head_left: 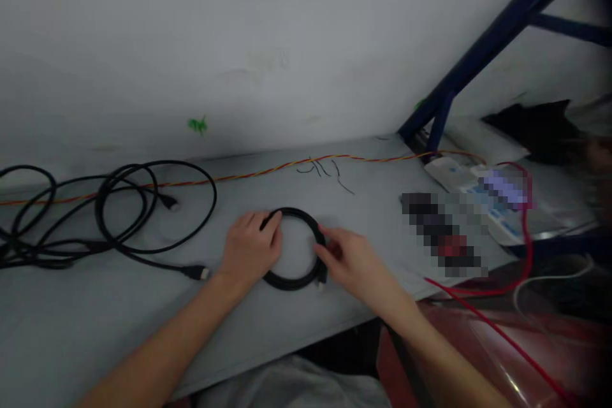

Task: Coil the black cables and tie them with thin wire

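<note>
Black coiled cable (290,284) lies on the counter (48,331) between your left grip (252,245), closed over its left side, and your right grip (349,255), which pinches its right side just beside a plug (322,277). Loose black cables (99,210) sprawl left of your left grip, one end near it.

Cable coil (289,284) on table (258,331), right of other cables (101,246)

We're up on the head, near, above and behind left hand (251,245) and right hand (348,254), looking down and forward across the counter (62,319) to the wall (215,32).
</note>
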Tool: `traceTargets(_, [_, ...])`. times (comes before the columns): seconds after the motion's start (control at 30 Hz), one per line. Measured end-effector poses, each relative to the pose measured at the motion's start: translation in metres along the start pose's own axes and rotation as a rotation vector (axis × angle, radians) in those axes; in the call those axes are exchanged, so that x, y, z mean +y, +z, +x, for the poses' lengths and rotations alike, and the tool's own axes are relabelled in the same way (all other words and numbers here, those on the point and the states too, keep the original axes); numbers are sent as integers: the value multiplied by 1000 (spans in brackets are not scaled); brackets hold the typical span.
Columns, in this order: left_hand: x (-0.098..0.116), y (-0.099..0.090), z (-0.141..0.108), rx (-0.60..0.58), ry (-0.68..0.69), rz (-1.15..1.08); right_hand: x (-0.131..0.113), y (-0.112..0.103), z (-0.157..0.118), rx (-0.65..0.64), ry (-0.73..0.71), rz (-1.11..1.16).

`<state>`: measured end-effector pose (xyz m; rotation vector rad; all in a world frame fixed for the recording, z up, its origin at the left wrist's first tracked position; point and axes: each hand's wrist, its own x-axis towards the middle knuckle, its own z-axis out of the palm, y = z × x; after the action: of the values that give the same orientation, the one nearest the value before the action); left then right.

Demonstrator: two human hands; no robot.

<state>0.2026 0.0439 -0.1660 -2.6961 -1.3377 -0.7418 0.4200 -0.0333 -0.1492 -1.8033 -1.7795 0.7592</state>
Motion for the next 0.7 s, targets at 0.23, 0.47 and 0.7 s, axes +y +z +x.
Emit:
traceTargets(0.23, [-1, -2, -1, 21, -12, 22, -28, 22, 1, 107, 137, -373])
traceTargets(0.47, [-4, -20, -4, -72, -89, 44, -22, 18, 10, 166, 196, -406])
traceTargets(0.7, [-12, -6, -1, -55, -125, -71, -4, -18, 28, 31, 147, -302])
